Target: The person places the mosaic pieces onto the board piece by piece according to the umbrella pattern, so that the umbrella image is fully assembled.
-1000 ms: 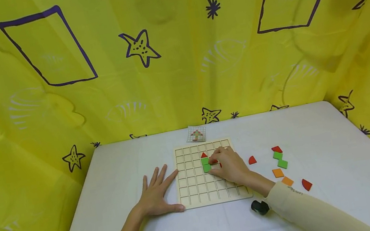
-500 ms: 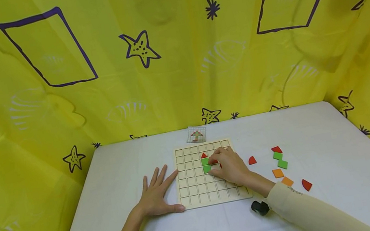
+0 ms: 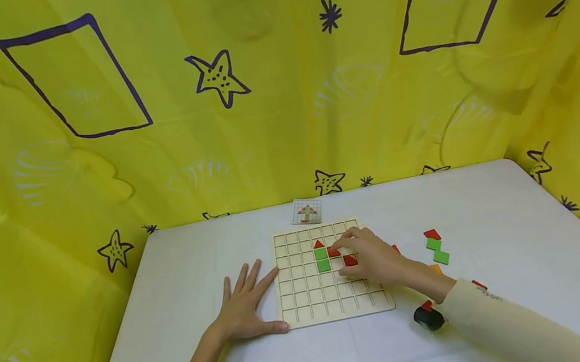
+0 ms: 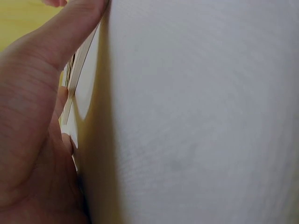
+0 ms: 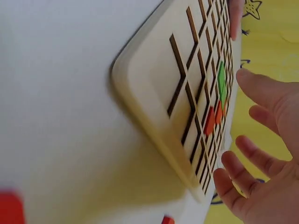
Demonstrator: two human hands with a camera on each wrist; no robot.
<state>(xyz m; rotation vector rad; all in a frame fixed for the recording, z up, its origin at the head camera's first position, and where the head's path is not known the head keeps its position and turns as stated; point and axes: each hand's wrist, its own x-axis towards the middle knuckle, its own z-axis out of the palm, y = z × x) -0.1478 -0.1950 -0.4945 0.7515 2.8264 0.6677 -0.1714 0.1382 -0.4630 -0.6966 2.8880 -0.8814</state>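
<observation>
A pale wooden grid board (image 3: 302,315) lies on the white table. On it sit a red triangle tile (image 3: 318,244), green square tiles (image 3: 322,259) below it, and two red tiles (image 3: 333,252) to their right. My right hand (image 3: 376,256) hovers over the board's right side, thumb and fingers apart beside the red tiles. In the right wrist view that hand (image 5: 266,163) has nothing between its fingers. My left hand (image 3: 243,309) rests flat with fingers spread, thumb and index finger at the board's left edge. The left wrist view shows its thumb (image 4: 60,37) close up.
A small printed pattern card (image 3: 306,211) lies behind the board. To the right are loose red (image 3: 431,235), green (image 3: 441,257) and orange tiles (image 3: 436,270), some partly hidden by the right arm. A yellow patterned curtain (image 3: 272,145) stands behind the table.
My right hand has drawn back to the right from the green tiles and opened wider. Two red tiles on the board show more fully. My left hand has stayed in place.
</observation>
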